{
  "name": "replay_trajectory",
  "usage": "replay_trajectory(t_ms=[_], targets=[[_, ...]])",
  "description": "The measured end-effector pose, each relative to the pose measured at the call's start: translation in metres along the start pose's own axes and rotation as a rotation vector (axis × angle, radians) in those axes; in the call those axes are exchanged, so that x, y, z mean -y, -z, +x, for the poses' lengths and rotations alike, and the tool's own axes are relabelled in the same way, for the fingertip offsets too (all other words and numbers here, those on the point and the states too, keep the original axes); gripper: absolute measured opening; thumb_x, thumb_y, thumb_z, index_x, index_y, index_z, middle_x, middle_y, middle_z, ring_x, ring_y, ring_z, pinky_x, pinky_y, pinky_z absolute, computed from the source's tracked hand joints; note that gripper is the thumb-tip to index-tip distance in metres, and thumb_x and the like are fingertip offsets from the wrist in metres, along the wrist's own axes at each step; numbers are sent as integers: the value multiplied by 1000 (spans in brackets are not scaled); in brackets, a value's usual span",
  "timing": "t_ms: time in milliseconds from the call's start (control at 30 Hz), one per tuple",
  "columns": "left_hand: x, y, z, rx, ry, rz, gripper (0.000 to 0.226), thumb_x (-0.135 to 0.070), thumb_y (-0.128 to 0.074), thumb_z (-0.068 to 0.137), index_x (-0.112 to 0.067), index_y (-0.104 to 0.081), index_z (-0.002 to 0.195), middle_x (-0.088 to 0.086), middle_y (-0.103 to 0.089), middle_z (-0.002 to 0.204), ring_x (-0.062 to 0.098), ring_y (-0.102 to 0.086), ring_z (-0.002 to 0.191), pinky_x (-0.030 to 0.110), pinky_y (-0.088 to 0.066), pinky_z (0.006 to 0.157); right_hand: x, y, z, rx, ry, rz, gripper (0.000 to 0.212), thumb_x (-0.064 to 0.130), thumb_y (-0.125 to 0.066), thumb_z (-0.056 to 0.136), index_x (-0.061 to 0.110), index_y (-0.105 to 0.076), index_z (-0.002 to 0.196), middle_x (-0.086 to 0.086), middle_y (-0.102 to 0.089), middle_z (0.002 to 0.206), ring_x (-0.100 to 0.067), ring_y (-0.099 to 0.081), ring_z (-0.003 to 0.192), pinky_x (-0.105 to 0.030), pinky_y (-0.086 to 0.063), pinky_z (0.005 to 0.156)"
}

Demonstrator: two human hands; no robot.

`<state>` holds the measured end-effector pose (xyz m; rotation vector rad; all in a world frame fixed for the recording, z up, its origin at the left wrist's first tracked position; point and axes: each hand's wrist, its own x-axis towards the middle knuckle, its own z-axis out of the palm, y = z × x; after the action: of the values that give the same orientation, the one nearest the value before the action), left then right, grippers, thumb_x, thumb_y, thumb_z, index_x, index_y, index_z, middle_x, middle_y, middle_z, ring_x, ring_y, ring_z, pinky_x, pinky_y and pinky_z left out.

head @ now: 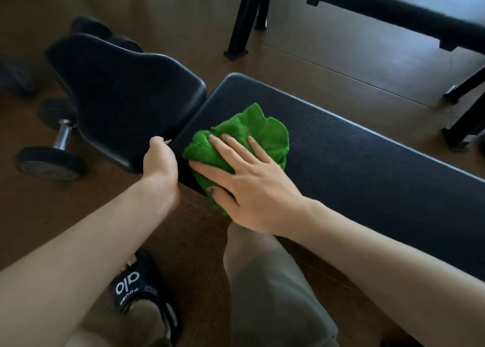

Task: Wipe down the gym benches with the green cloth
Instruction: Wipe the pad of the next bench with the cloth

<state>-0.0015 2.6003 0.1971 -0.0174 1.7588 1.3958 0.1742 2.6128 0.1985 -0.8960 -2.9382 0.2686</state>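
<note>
On green cloth [252, 134], flat open grip [252, 186].

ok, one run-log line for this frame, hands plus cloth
phase: wiping | right hand: flat on green cloth | cloth: on long bench pad, near end | left hand: grips seat pad edge
</note>
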Motion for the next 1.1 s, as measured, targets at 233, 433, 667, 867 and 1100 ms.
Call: replay_trajectory(t_ms=[233,433,667,867,1100], targets=[[1,-2,-3,-58,7,38,23,-29,-41,106,-20,-62,110,5,-68,118,24,-64,110,40,-52,105,-43,12,98,29,-232,55,51,49,-21,108,51,-25,158,-1,-7,174,-21,0,160,-53,3,128],[6,1,-5,-18,-51,40,27,-25,-40,107,-19,-66,113,5,-70,113,20,-66,99,36,-54,91,-5,-4,96,-3,-61,36,47,48,-25,108,49,-38,153,1,-18,172,-22,-7,160,-56,0,127],[5,5,-9,14,-114,107,28,-27,-39,106,-20,-64,115,1,-67,114,19,-63,106,36,-52,100,-60,14,123,0,-268,52,52,51,-20,107,48,-31,157,-4,-13,173,-23,-4,160,-55,1,127],[11,6,-5,15,-86,23,24,-27,-44,101,-24,-68,99,1,-71,106,23,-67,105,38,-53,101,-38,9,49,9,-437,79,55,51,-20,106,49,-18,161,-5,0,174,-25,4,160,-56,5,127],[15,24,12,254,-80,15,37,-36,-39,110,-21,-70,124,7,-75,121,22,-69,116,41,-52,106,21,-1,94,11,-205,74,49,48,-23,107,51,-36,154,-2,-14,172,-24,-3,160,-61,3,126]])
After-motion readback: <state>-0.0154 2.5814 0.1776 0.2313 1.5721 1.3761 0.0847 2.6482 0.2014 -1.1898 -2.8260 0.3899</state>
